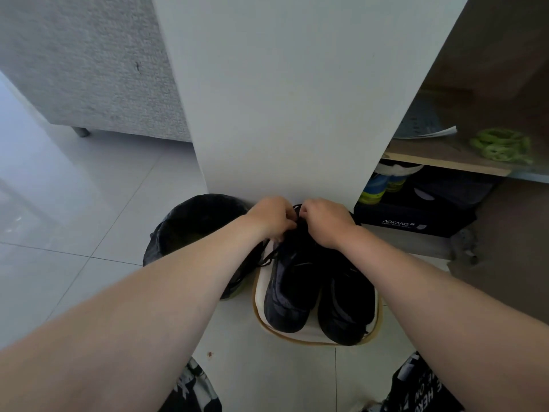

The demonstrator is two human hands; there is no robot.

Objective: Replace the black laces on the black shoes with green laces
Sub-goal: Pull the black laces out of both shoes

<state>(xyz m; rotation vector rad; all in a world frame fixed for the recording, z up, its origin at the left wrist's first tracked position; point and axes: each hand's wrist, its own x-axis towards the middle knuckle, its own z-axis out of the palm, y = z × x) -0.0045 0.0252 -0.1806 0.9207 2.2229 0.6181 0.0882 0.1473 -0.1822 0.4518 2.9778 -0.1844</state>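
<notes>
Black lace (269, 257) is pinched at the left shoe (292, 281) top by left grip (273, 217) and right grip (323, 220), fingers curled. To be eased out eyelet by eyelet, evenly.

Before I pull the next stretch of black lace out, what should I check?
1. Grip: left hand and right hand both pinch the black lace at the top of the shoe nearer the bin: ok.
2. Lace clear of the eyelets: loose strands hang toward the bin, the rest is hidden under the hands: cannot tell.
3. Shoe steady: it stands on the tray beside the second shoe: ok.
4. Second shoe already unlaced: too dark: cannot tell.
5. Green laces within easy reach: bundled on the shelf to the right, away from both hands: not ok.
</notes>
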